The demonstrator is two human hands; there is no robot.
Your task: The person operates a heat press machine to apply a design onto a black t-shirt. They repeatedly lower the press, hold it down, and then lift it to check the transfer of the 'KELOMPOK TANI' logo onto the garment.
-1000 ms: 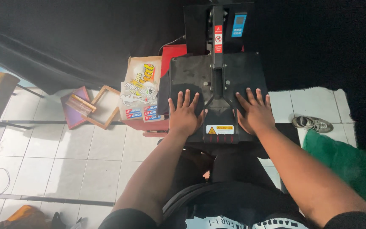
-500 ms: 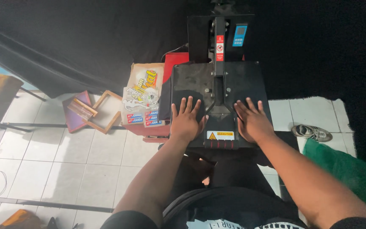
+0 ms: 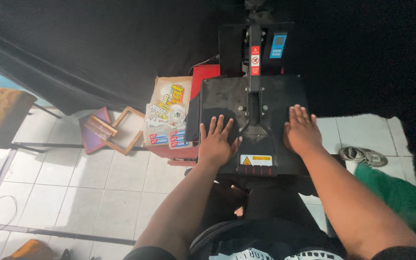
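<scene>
Left hand (image 3: pixel 216 144), right hand (image 3: pixel 303 132): fingers spread, flat on black heat press plate (image 3: pixel 266 96). Yellow warning label (image 3: pixel 255 160) at 6 o'clock; printed sheets (image 3: pixel 168 115) at 9.

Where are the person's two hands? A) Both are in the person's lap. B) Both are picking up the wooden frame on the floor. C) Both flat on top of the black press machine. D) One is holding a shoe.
C: the left hand and the right hand both lie palm down, fingers spread, on the flat top plate of the black press machine, one on each side of its middle arm.
</scene>
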